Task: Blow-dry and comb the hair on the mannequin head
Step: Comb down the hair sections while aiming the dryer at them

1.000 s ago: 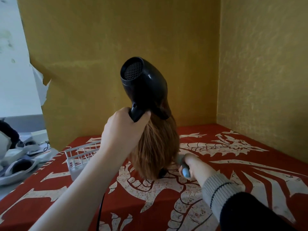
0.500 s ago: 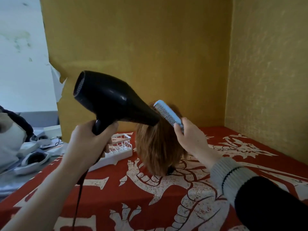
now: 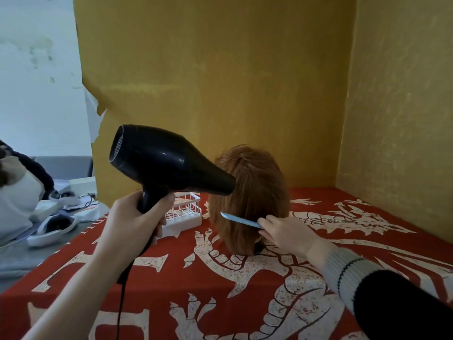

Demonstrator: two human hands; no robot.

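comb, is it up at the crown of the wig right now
No, the right hand holds the blue comb low against the wig's lower half, well below the crown.

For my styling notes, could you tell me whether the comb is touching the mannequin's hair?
Touching. The head view shows the blue comb lying against the ginger hair, held there by the right hand.

My left hand [image 3: 133,217] grips the hair dryer [image 3: 169,163], nozzle at the mannequin hair [image 3: 255,190]; my right hand [image 3: 285,233] pinches the blue comb [image 3: 241,220] in it.
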